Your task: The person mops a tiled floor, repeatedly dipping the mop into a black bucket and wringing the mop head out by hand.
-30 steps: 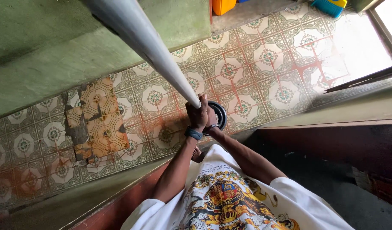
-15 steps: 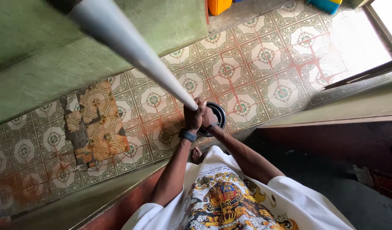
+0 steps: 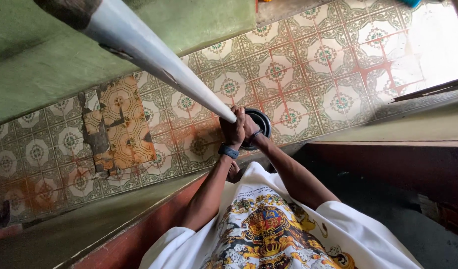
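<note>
A long pale grey pipe runs from the upper left corner down to my hands at the middle of the view. My left hand, with a dark wristband, is wrapped around the pipe's lower end. My right hand, wearing a thin bracelet, grips the same end just beside it. Right behind both hands lies a round black disc on the patterned tile floor. My bare foot shows just under my left wrist.
A green wall fills the upper left. A patch of broken, discoloured tiles sits at the left. A dark red ledge with a grey top runs along the right and lower left. Bright light floods the upper right.
The view has shifted a little, so the pipe, my hands and the disc sit slightly right and higher. The orange and blue containers at the top edge have nearly left the view.
</note>
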